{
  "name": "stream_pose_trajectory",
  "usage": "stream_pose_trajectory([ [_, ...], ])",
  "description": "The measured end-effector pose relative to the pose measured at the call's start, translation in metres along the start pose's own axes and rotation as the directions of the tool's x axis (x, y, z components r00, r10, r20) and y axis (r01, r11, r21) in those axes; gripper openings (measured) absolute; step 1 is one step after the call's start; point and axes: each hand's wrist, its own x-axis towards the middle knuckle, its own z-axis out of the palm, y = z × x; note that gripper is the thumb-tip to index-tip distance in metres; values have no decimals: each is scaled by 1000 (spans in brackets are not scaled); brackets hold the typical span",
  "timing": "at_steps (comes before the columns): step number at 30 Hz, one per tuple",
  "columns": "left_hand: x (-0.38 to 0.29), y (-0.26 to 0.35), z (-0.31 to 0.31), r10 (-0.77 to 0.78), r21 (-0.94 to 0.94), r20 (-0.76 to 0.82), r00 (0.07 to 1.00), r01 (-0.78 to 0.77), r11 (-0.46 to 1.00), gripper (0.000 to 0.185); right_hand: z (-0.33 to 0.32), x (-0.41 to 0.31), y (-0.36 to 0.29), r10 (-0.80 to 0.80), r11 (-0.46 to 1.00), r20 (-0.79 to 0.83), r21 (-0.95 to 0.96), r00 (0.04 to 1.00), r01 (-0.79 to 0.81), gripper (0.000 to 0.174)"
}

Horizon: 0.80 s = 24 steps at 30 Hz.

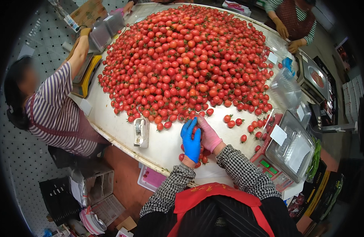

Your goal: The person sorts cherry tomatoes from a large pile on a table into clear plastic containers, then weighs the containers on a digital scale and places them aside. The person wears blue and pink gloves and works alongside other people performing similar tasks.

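Observation:
A large heap of red cherry tomatoes [185, 59] with green stalks covers much of the white table [116, 139]. At the heap's near edge, my left hand [191, 142] in a blue glove and my right hand [210, 134] in a pink glove are cupped together. Cherry tomatoes [195, 130] show between the palms; how many is hidden by my fingers. A few loose tomatoes [204, 159] lie below my wrists. To the left of my hands stands a white tape dispenser [142, 133]. Several stray tomatoes [230, 121] sit to the right.
A scale [270, 169] bearing a clear plastic box [291, 148] is at my right. Clear containers [285, 89] and another scale [313, 75] stand beyond. Left, a striped-sleeved person [60, 109] is by a yellow scale [88, 77]; another person [294, 20] works across the table.

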Motion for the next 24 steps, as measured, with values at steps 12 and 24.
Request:
stream_pose_trajectory([
  [12, -5, 50, 5, 285, -92, -32, 958, -287, 954, 46, -11, -8, -4, -106, 811, 312, 576, 944, -99, 51],
  [24, -4, 17, -33, 124, -63, -71, 990, -129, 990, 43, -12, -65, -54, -204, 740, 356, 665, 912, -95, 53],
])
